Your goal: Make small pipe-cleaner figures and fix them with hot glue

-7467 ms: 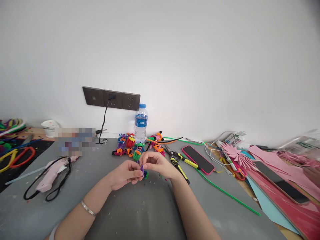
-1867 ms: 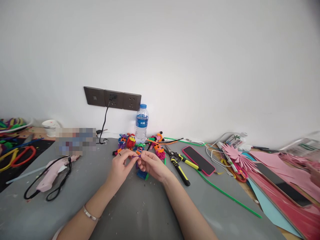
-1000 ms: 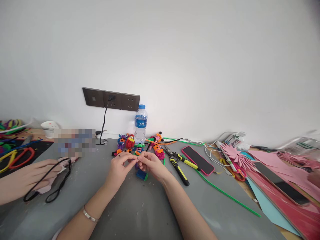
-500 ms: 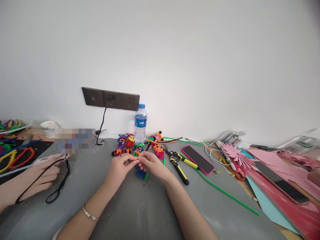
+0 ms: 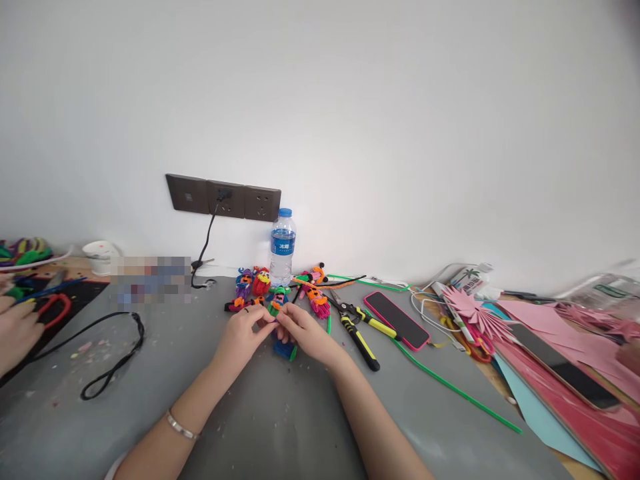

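Left hand (image 5: 245, 338) and right hand (image 5: 309, 338): fingertips meeting, narrow grip, contents too small to tell | green-haired figure (image 5: 279, 299): just beyond grip, toward wall edge of desk (image 5: 280, 427) | since earlier: pink tool gone, co-worker's hand (image 5: 17, 331) at desk's left edge

The small piece (image 5: 275, 321) pinched between the left hand (image 5: 244, 335) and the right hand (image 5: 306, 335) is mostly covered by fingers and cannot be made out. The green figure (image 5: 278, 300) behind is partly hidden. A co-worker's hand (image 5: 17, 330) is cut off by the left edge. A pixelated patch (image 5: 150, 280) on the counter (image 5: 280, 427) is left unreadable.
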`<state>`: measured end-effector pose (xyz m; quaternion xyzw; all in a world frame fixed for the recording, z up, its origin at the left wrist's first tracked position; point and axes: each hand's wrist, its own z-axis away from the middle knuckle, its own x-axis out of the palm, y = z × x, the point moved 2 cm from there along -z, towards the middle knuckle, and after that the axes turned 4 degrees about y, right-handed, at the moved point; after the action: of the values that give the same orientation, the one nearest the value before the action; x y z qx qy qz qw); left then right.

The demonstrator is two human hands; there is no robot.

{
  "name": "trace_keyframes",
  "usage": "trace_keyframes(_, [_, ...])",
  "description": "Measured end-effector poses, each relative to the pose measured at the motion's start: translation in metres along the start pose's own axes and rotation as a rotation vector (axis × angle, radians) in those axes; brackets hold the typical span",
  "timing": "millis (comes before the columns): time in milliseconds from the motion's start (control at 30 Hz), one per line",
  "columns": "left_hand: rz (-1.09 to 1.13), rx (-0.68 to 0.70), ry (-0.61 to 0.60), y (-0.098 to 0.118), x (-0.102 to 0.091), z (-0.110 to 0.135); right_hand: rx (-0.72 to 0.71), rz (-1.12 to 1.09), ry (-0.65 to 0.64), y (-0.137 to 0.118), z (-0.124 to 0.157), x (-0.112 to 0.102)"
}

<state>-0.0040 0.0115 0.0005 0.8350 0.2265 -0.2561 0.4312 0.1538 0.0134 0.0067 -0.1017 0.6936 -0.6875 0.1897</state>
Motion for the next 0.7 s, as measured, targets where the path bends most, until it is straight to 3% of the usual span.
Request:
trace_keyframes(333, [-0.005, 0.137, 0.079, -0.0027, 0.0019, 0.0047, -0.019, 0.16, -0.033, -0.0107, 0.0077, -0.0048])
trace_keyframes(567, [0.103, -0.032, -0.063, -0.0024, 0.0065, 0.0, -0.075, 0.267, -0.009, -0.0081, 0.0059, -0.0065])
trace_keyframes(700, [0.177, -0.056, -0.043, -0.0012, 0.0026, -0.0038, -0.108, 0.21, -0.011, -0.008, 0.0039, -0.0102])
